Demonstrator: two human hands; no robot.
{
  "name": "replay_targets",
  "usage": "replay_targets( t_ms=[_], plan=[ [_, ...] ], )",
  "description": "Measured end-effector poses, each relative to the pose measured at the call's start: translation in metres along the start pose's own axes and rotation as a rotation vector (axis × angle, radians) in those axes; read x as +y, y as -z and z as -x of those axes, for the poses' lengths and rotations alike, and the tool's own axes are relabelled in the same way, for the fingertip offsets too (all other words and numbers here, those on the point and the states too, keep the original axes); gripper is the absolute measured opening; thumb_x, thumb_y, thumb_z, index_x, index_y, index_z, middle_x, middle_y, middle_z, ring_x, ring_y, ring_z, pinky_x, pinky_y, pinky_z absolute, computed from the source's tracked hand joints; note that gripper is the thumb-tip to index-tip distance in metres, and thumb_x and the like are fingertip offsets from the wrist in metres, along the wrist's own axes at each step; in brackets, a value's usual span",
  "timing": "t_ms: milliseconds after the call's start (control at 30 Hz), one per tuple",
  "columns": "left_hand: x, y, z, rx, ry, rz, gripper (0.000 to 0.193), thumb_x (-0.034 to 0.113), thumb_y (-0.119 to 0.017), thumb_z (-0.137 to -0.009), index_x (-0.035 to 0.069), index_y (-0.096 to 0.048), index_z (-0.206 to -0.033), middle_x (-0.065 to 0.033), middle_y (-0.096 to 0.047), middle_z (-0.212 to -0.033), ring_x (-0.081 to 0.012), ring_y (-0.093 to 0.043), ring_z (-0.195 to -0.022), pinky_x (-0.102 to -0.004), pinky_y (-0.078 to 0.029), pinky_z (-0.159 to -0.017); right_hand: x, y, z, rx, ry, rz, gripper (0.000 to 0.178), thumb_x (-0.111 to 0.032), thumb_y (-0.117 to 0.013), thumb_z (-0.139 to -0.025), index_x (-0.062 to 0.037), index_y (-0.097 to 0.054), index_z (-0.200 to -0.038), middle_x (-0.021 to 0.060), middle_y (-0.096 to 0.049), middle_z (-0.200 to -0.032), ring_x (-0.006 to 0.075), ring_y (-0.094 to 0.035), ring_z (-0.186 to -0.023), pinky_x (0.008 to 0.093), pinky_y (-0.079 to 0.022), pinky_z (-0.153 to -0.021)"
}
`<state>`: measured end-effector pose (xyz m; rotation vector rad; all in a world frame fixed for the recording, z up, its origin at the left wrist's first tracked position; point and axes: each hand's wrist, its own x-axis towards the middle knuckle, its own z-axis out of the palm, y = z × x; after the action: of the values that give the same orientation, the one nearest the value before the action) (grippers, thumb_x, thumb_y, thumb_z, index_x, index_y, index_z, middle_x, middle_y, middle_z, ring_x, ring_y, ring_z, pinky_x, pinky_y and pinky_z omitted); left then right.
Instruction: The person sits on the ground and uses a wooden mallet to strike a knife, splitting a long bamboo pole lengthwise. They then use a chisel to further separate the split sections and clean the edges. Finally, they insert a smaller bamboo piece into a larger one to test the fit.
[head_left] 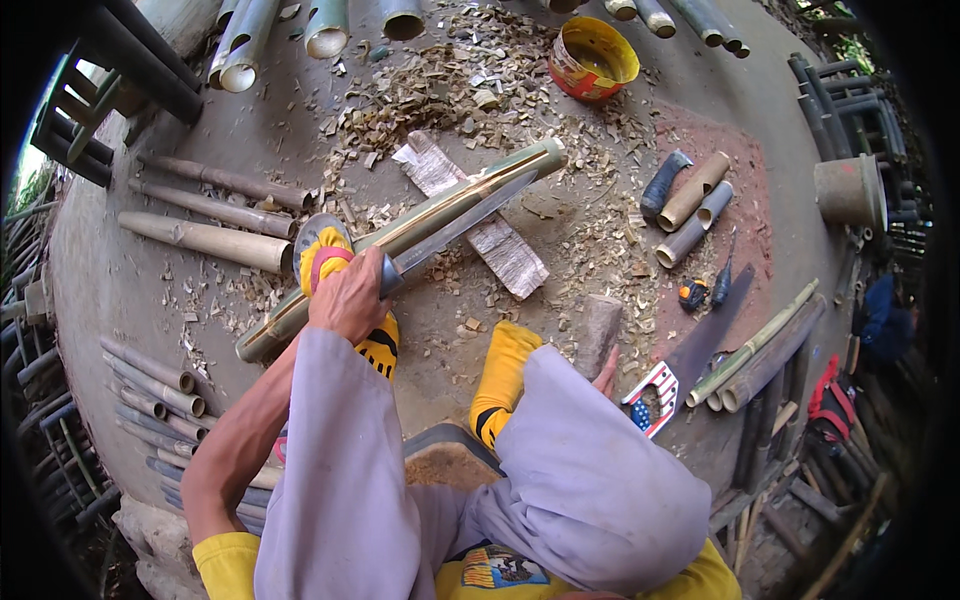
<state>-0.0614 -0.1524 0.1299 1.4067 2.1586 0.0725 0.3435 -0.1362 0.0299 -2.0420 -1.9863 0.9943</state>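
Underneath everything, a wide grey floor (250, 140), scattered with pale wood chips (420, 100), and with bamboo tubes (160, 375) heaped along both sides. Slanting across the middle, a long split bamboo pole (470, 200), laid over a flat wooden board (515, 262). Off to the right, flat on the floor, a saw (712, 322). Wrapped around the handle of a knife (460, 230), a left hand (345, 298), with the blade running along the pole's near side. Mostly hidden behind the right knee, a right hand (607, 372), with only fingers showing beside a wooden block (600, 328); impossible to tell whether gripping. Beyond the board, an open red-and-yellow bucket (583, 88), with contents too unclear to name.
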Motion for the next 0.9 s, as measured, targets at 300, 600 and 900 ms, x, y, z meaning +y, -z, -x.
replay_targets(
  t_ms=[300,600,900],
  plan=[
    [-0.012,0.001,-0.001,-0.026,0.089,-0.035,0.042,0.016,-0.070,-0.072,0.003,-0.041,-0.099,-0.0222,-0.061,-0.090,-0.0397,-0.062,-0.086,-0.0462,-0.049,-0.071,-0.004,-0.002,-0.005,-0.016,0.028,0.007,0.093,-0.025,-0.069,-0.072,0.0002,-0.016,-0.144,0.0263,-0.036,-0.138,0.0372,-0.043,-0.123,0.0415,-0.034,-0.103],
    [-0.012,0.004,-0.003,0.004,0.039,-0.032,0.040,0.018,-0.069,-0.074,0.003,-0.041,-0.098,-0.0215,-0.062,-0.089,-0.0404,-0.062,-0.083,-0.0466,-0.049,-0.069,-0.007,-0.003,-0.010,-0.007,0.037,0.000,0.093,-0.024,-0.069,-0.072,0.0001,-0.016,-0.144,0.0262,-0.036,-0.138,0.0374,-0.043,-0.123,0.0415,-0.034,-0.103],
    [-0.026,0.002,0.006,0.028,0.052,-0.004,0.039,0.017,-0.068,-0.074,0.003,-0.041,-0.100,-0.0213,-0.062,-0.089,-0.0404,-0.062,-0.082,-0.0479,-0.050,-0.069,-0.022,0.011,-0.019,0.034,0.043,-0.226,0.092,-0.024,-0.069,-0.072,0.0001,-0.016,-0.144,0.0260,-0.036,-0.137,0.0376,-0.043,-0.122,0.0415,-0.034,-0.103]
  ],
)
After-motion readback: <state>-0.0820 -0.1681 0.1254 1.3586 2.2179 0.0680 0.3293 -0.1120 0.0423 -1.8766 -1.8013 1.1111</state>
